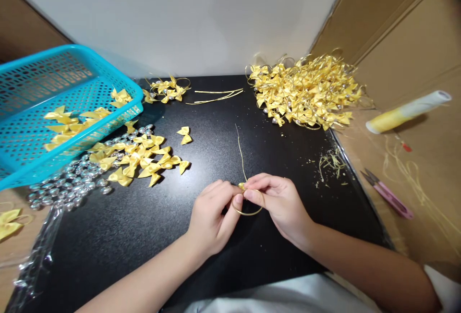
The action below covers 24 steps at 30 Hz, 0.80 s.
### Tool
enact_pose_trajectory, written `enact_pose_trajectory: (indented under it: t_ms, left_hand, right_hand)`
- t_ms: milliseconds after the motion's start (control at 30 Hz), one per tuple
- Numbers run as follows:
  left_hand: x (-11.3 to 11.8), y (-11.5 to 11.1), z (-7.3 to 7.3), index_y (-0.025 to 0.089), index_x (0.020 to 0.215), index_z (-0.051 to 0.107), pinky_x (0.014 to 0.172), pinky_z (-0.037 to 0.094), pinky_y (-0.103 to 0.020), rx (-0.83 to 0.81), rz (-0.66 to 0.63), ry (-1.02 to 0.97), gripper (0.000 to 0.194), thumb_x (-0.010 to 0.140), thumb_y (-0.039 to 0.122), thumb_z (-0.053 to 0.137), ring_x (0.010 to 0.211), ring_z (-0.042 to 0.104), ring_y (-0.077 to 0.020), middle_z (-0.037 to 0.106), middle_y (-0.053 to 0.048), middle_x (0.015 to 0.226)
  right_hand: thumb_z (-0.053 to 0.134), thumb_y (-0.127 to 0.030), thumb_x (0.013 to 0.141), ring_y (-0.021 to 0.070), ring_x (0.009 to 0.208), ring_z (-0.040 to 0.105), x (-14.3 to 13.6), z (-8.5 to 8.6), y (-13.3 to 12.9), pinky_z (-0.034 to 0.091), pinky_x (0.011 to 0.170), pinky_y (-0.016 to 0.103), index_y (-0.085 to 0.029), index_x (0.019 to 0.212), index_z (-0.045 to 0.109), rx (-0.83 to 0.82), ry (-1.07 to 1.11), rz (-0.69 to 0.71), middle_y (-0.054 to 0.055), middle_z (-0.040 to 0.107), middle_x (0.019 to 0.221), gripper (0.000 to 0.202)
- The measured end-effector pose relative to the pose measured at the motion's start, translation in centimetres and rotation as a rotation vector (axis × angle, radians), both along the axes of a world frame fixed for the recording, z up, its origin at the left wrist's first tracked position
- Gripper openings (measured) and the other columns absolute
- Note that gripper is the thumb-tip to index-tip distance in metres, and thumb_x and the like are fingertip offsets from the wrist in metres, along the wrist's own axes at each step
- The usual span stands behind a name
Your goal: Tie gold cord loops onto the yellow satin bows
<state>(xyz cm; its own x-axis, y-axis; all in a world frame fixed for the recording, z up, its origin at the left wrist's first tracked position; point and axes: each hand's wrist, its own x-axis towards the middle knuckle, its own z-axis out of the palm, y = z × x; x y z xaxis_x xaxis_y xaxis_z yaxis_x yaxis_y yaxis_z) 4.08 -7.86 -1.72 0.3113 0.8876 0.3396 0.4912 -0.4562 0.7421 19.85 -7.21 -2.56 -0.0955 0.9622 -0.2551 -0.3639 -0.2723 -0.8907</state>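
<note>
- The left hand point(216, 210) and right hand point(284, 205) meet near the middle of the worktop's near edge; each grip pinches the gold loop point(248, 214), thin, round and smooth.
- A yellow bit point(241, 186) peeks out between the fingertips; its shape is mostly hidden.
- A thin, wavy thread point(240, 154) runs from there toward the far edge.
- The worktop point(126, 236) is black, a bit shiny, with tiny bumps.
- Toward its left edge lie shiny, folded cloth bows point(140, 157) and round silver beads point(68, 183).
- A blue plastic basket point(104, 133), full of little holes, sits over the far left corner.
- A big, curly bow pile point(306, 92) fills the far right corner.
- Pink snips point(392, 200) with pointy blades lie past the right edge.
</note>
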Motion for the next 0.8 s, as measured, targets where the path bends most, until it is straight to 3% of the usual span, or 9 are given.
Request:
enact_pose_trajectory:
  t_ms: [500, 800]
  left_hand:
    - [-0.12, -0.05, -0.09, 0.017, 0.088, 0.067, 0.058, 0.040, -0.028, 0.058, -0.006, 0.106, 0.023, 0.095, 0.020, 0.045, 0.059, 0.054, -0.0154, 0.062, -0.002, 0.063]
    - [0.02, 0.01, -0.21, 0.018, 0.081, 0.065, 0.056, 0.042, -0.026, -0.006, 0.012, -0.048, 0.022, 0.095, 0.020, 0.047, 0.056, 0.054, -0.0136, 0.067, -0.003, 0.065]
  right_hand:
    - [0.087, -0.029, 0.063, 0.0139, 0.076, 0.065, -0.09, 0.01, 0.00, 0.055, 0.075, 0.029, -0.026, 0.064, 0.076, 0.043, -0.020, -0.023, 0.001, 0.070, 0.079, 0.011]
    - [0.084, -0.026, 0.067, 0.0139, 0.077, 0.065, -0.22, 0.18, -0.34, 0.056, 0.072, 0.028, -0.024, 0.072, 0.074, 0.118, -0.052, 0.016, 0.001, 0.067, 0.082, 0.011]
